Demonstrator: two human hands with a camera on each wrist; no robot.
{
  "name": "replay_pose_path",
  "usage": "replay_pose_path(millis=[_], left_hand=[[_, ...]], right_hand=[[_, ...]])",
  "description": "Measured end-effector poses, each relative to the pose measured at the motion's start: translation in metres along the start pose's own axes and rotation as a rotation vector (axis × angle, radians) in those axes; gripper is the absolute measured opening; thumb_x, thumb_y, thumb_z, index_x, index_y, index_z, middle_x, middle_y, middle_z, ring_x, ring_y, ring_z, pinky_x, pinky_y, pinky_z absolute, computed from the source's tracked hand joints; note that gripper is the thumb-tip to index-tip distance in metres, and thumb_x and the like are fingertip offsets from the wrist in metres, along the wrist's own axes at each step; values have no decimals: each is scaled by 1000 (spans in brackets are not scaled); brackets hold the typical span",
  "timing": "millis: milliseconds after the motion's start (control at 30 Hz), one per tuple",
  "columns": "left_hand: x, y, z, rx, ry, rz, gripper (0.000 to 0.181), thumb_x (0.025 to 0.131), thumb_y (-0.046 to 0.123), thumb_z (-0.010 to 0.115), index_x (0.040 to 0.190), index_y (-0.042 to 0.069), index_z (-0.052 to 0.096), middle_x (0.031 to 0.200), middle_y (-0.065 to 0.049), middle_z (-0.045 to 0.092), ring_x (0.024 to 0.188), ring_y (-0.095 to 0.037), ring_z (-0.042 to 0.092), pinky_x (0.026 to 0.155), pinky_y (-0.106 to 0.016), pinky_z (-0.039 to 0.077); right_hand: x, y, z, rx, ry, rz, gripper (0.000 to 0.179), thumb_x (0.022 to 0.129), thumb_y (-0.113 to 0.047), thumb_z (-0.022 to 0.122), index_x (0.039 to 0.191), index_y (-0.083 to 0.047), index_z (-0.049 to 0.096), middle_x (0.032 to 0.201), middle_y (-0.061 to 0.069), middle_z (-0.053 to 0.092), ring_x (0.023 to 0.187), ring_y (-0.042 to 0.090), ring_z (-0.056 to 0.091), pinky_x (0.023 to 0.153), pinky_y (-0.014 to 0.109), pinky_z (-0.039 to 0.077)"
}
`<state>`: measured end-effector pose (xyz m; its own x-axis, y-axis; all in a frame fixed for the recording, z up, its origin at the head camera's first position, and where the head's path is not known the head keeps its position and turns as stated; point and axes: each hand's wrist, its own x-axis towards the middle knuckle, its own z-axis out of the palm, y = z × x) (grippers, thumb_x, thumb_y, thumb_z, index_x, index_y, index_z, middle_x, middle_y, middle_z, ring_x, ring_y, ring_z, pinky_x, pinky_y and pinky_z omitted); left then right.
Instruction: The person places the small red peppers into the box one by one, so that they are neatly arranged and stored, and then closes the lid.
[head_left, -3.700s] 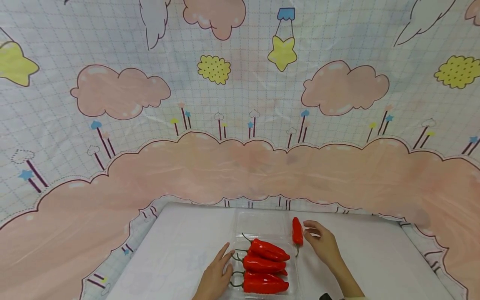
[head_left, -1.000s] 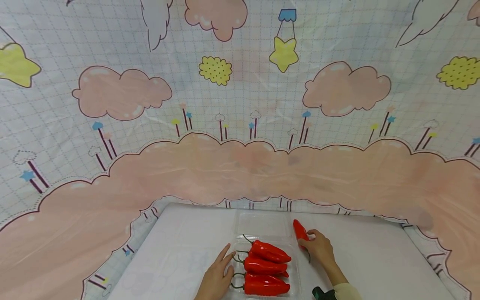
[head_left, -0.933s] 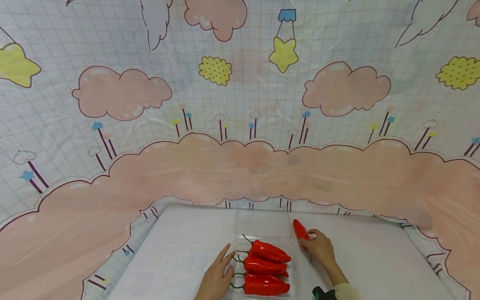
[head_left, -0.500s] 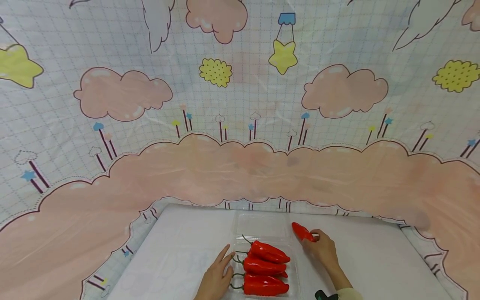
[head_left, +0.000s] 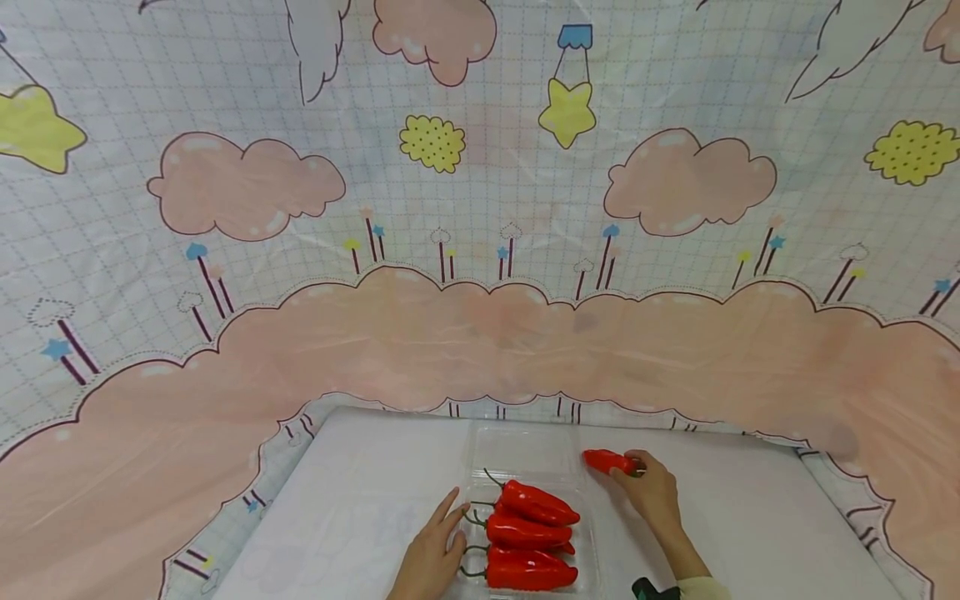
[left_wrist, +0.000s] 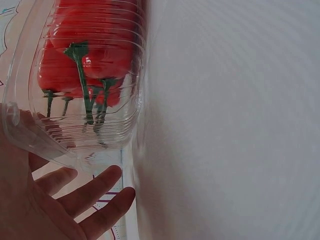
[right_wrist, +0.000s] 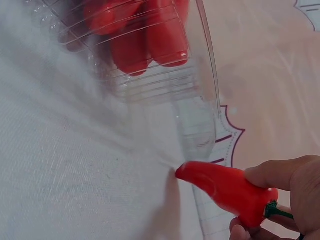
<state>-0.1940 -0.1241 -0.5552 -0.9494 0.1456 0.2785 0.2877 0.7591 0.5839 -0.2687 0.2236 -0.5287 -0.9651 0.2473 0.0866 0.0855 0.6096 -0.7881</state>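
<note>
My right hand (head_left: 654, 496) pinches a red pepper (head_left: 606, 460) near its stem end, thumb on one side and fingers on the other. The pepper lies sideways with its tip to the left; in the right wrist view its green stem (right_wrist: 280, 212) points back to the palm. Several red peppers (head_left: 532, 571) with long green stems lie stacked in a clear plastic clamshell box (head_left: 595, 542). My left hand (head_left: 427, 554) rests by the box's left side, its fingers spread. In the left wrist view the box wall (left_wrist: 115, 135) overlaps part of that hand.
The box's clear lid (head_left: 523, 450) lies folded back flat behind it. Everything stands on a white tabletop (head_left: 360, 492). A patterned cloth (head_left: 480, 342) with clouds and stars hangs behind the table. A dark device (head_left: 652, 588) sits at the right wrist.
My right hand has taken hold of the lone pepper and turned it, so its tip swings from pointing away to pointing left. The left hand and the boxed peppers stay put.
</note>
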Motion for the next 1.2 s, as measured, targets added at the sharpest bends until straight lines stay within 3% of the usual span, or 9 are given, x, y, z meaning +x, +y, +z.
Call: replay_pose_path(millis=[400,733,900,1067,1200], left_hand=[[0,0,0,-2,-13,-14,36,93,14,57,129,13,65,151,-6,47,113,-28,66,88,-47,56],[1,0,0,-2,-19,-19,36,94,14,55,129,13,64,152,-7,47,112,-28,66,88,-48,56],[1,1,0,-2,-14,-20,36,94,13,56,129,13,64,152,-6,47,113,-28,66,89,-48,55],[1,0,0,-2,-12,-19,36,94,14,56,129,13,64,152,-6,47,113,-27,66,88,-46,56],[2,0,0,0,-13,-19,36,94,14,55,129,13,64,152,-6,47,112,-26,66,88,-46,56]], right_hand=[[-3,-6,-6,8,31,-29,45,86,-23,73,123,1,61,111,27,67,92,32,63,80,45,58],[-8,-15,-12,58,83,-42,48,84,-19,76,124,1,59,113,28,68,96,38,68,79,45,60],[-10,-17,-15,69,112,-64,46,83,-20,77,121,0,61,110,25,70,96,35,68,74,36,60],[-11,-17,-18,69,128,-82,44,82,-19,78,118,-1,63,107,22,71,94,32,67,67,22,53],[-13,-20,-20,76,160,-95,43,81,-18,79,117,-1,64,105,21,72,94,31,67,70,23,51]])
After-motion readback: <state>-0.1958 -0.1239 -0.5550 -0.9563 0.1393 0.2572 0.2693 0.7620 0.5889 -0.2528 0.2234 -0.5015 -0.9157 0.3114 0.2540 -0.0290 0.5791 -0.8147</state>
